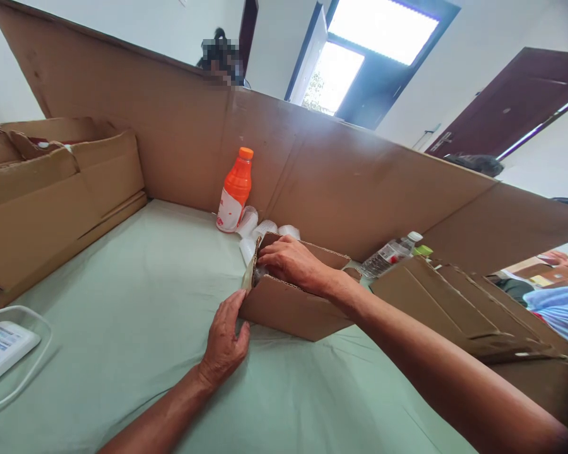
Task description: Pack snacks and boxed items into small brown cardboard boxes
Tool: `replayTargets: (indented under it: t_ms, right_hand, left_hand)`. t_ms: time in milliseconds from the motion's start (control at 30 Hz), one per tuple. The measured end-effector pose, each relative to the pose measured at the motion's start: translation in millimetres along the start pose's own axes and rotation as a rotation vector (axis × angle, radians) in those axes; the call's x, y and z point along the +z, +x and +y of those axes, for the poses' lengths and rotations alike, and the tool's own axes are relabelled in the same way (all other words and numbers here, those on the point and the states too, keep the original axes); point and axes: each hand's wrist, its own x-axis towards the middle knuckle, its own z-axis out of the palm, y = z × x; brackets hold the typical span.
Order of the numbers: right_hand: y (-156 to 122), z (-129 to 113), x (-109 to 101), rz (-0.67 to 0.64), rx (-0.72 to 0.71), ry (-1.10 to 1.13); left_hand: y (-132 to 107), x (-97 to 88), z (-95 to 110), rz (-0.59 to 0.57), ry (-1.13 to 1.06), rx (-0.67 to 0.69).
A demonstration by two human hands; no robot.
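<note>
A small brown cardboard box [293, 309] sits on the pale green cloth [137, 296] in front of me. My left hand [224, 340] rests on the cloth against the box's near left corner, fingers together and touching the cardboard. My right hand [291, 261] reaches over the box's open top with fingers curled down at its left end, pressing a flap or something inside that I cannot make out.
An orange bottle [236, 189] stands by the tall cardboard wall [350, 183], with white cups [260, 230] lying beside it. A clear water bottle [390, 254] lies right of the box. Flattened cartons [473, 309] are stacked right, an open carton [52, 189] left, a white device [0, 350] near left.
</note>
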Motion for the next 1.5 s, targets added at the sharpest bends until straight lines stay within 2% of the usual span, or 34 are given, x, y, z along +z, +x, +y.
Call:
replayTargets:
  t_ms: [133, 200, 300, 400, 467, 500, 533, 600, 667, 700, 800, 900, 967, 1067, 1133, 1200, 1300, 1400, 1500]
  right_hand:
    - [-9.9, 2.7, -8.2, 0.073, 0.023, 0.027]
    - [-26.2, 3.4, -16.6, 0.206, 0.083, 0.048]
    - [-69.3, -2.9, -21.2, 0.519, 0.282, 0.086]
    - [-127.7, -20.3, 1.1, 0.906, 0.572, 0.126]
    - [-165.3, -34.3, 34.0, 1.126, 0.796, 0.154]
    - [-180.4, -40.9, 54.2, 1.186, 0.9, 0.2]
    - [-191.8, -47.0, 75.3, 1.184, 0.997, 0.283]
    - [-200.9, -56.8, 114.2, 1.063, 1.126, 0.52]
    - [-192.6, -62.2, 139.7, 0.911, 1.127, 0.75]
    - [-184.4, -62.9, 145.6, 0.856, 1.1, 0.833]
    - [-160.1, -58.1, 142.5, 0.791, 1.029, 0.945]
    - [-159.7, -53.2, 131.7, 0.806, 1.035, 0.949]
    - [-178.4, -57.1, 130.4, 0.828, 1.091, 0.93]
    - [-221.4, -75.3, 135.9, 0.87, 1.207, 0.859]
    - [-242.0, -90.4, 140.0, 0.89, 1.243, 0.801]
    - [-242.2, -101.3, 142.3, 0.876, 1.223, 0.776]
    - [-198.8, -100.1, 142.5, 0.77, 1.081, 0.815]
    - [-122.1, -80.6, 139.9, 0.626, 0.829, 0.905]
    - [-43.5, -58.9, 138.3, 0.522, 0.652, 0.836]
  left_hand:
    - [0.7, -2.1, 0.9, 0.0, 0.014, 0.013]
    - [0.7, -2.8, 0.9, 0.006, 0.016, 0.023]
    - [0.4, -2.9, 0.4, 0.01, 0.013, 0.03]
    - [0.1, -4.0, -0.8, 0.003, -0.002, 0.011]
    - [-0.1, -6.6, -1.9, -0.004, -0.022, -0.019]
    - [-0.1, -8.6, -2.3, -0.008, -0.036, -0.038]
    - [0.1, -11.1, -2.6, -0.014, -0.053, -0.063]
    - [1.8, -16.5, -2.3, -0.034, -0.091, -0.138]
    - [6.4, -20.9, 0.1, -0.048, -0.129, -0.237]
    - [10.0, -22.0, 2.3, -0.051, -0.149, -0.285]
    - [23.2, -18.9, 14.0, -0.071, -0.252, -0.384]
    - [30.5, -6.7, 33.4, -0.099, -0.367, -0.434]
    - [25.7, 3.2, 50.4, -0.116, -0.397, -0.443]
    - [2.7, 11.6, 77.0, -0.199, -0.402, -0.405]
    - [-17.8, 7.5, 88.0, -0.262, -0.4, -0.386]
    - [-36.0, -5.9, 88.0, -0.264, -0.389, -0.412]
    - [-53.2, -38.6, 69.3, -0.099, -0.331, -0.513]
    - [-59.1, -75.2, 44.9, 0.104, -0.241, -0.571]
    - [-56.5, -103.0, 27.6, 0.204, -0.155, -0.54]
